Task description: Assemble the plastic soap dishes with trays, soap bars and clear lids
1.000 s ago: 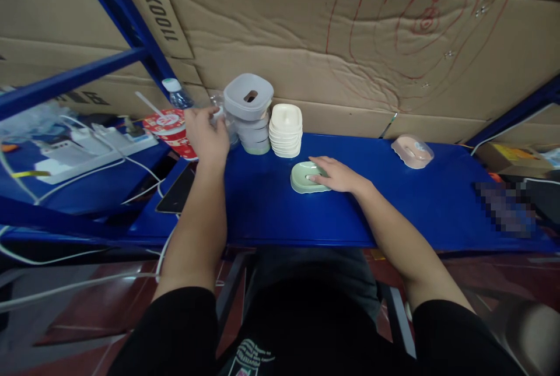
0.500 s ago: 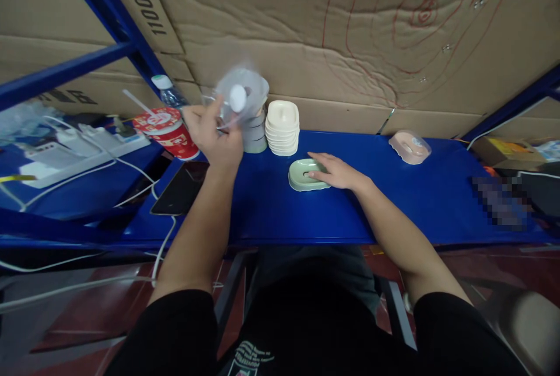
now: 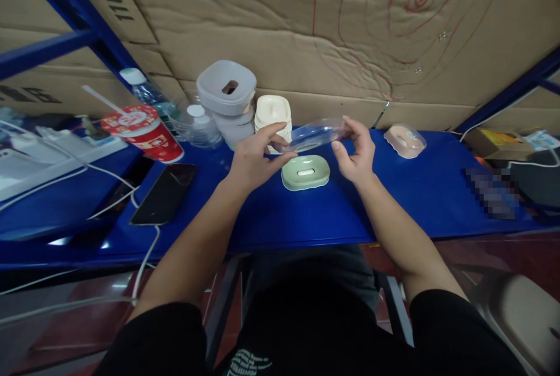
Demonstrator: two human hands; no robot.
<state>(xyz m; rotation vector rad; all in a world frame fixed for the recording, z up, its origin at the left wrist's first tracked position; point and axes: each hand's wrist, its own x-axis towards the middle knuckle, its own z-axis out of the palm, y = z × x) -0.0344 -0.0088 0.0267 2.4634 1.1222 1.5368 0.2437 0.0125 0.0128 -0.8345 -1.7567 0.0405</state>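
A clear plastic lid (image 3: pixel 317 134) is held tilted between my two hands, above and slightly behind a green soap dish (image 3: pixel 306 172) on the blue table. My left hand (image 3: pixel 258 157) pinches its left end between thumb and fingers. At the other end, my right hand (image 3: pixel 357 151) grips the rim. The green dish lies face up with a white slot-shaped spot in its middle. Behind my left hand stands a stack of cream dishes (image 3: pixel 273 109), partly hidden. Left of that are stacked grey containers (image 3: pixel 227 87) and more clear lids (image 3: pixel 202 128) with a white round knob.
A red paper cup (image 3: pixel 149 137) with a straw, a water bottle (image 3: pixel 149 93) and a black phone (image 3: pixel 164 194) sit at the left. A pink dish under a clear lid (image 3: pixel 405 141) lies at the right. Cardboard (image 3: pixel 262 20) walls the back; white cables (image 3: pixel 146 259) hang at the left.
My left hand has brought the clear lid from beside the grey containers to above the green dish. My right hand has left the green dish and taken the lid's right end.
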